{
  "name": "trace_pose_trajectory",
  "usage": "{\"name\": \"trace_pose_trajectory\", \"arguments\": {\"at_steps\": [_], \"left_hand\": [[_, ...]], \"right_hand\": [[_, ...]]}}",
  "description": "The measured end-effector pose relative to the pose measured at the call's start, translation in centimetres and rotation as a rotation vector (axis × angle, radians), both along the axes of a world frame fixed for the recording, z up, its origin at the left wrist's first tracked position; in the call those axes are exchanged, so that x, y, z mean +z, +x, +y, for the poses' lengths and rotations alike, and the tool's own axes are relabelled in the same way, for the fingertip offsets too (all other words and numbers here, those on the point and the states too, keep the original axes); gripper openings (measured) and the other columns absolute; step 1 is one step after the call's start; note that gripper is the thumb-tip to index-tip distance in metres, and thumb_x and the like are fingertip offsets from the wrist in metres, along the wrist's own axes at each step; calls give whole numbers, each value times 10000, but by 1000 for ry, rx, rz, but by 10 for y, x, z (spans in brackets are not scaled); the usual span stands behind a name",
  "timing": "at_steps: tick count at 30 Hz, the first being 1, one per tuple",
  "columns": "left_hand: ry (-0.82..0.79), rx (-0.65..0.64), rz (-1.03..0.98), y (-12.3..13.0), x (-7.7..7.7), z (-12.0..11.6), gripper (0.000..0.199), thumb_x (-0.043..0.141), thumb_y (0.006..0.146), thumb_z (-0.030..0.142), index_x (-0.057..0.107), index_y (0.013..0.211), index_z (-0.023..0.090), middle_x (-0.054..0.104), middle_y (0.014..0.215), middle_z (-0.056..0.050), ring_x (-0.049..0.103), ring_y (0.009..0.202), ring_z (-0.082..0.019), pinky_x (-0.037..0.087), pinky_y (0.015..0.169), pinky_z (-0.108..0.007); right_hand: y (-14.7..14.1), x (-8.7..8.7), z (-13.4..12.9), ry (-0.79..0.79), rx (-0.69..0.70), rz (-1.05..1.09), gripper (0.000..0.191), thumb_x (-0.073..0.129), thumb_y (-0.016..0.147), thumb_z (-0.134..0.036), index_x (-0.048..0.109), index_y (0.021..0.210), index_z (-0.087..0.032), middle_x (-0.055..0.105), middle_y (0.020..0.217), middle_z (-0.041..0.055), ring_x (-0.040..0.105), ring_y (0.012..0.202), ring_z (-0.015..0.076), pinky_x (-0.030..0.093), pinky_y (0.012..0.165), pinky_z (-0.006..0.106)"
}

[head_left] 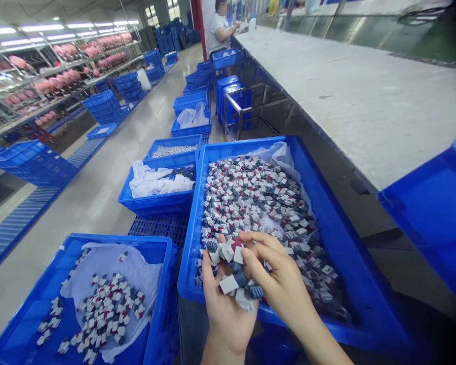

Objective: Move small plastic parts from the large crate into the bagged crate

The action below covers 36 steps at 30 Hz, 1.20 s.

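— Holding what?

— Small parts (230, 283), blocky, smooth white joined to ribbed dark grey; heaped in the cupped left hand (230, 322), held on top by thumb and fingers of the right hand (279, 276), over the near edge of the big crate (338, 228).

— And inside the big crate?

— More of the same, on crumpled thin plastic (285, 154).

— Hard to see?

— Left fingers, partly covered; lower left of the big crate, a second crate (165, 274), cut off.

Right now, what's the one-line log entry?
left hand: cups small parts | right hand: touches parts | large bin: many parts | left bin: fewer
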<state>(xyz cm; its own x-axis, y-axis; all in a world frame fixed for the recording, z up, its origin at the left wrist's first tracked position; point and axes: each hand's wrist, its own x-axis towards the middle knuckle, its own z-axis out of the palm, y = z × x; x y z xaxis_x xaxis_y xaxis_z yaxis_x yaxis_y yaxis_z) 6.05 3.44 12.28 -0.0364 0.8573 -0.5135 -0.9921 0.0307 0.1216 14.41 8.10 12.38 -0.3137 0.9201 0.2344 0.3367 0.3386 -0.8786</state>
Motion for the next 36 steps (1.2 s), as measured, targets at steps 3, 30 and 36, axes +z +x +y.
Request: {"name": "trace_pose_trajectory", "arguments": {"at_steps": [3,30,36], "left_hand": [[-21,-1,-6,1,2,1,375,302,830,483,624,949,333,658,969,61,529,1028,-99,421,869,-217],[94,25,-247,2,-11,0,351,382,812,438,638,979,265,609,1093,-39,406,1180,-185,371,916,-273],[83,-1,-194,1,-16,1,337,444,773,464,612,1017,305,577,1144,-62,407,1178,-226,364,935,-339]], "right_hand": [[0,-1,1,-23,-15,21,353,433,829,-344,498,511,-207,592,943,45,488,1018,222,389,813,358],[24,-8,21,-165,289,-180,378,453,805,-341,451,1177,-275,468,1232,34,432,1142,219,386,942,369],[28,-12,27,-117,353,-253,373,582,713,-290,520,1076,-229,489,1201,69,441,1127,241,374,941,380]]}}
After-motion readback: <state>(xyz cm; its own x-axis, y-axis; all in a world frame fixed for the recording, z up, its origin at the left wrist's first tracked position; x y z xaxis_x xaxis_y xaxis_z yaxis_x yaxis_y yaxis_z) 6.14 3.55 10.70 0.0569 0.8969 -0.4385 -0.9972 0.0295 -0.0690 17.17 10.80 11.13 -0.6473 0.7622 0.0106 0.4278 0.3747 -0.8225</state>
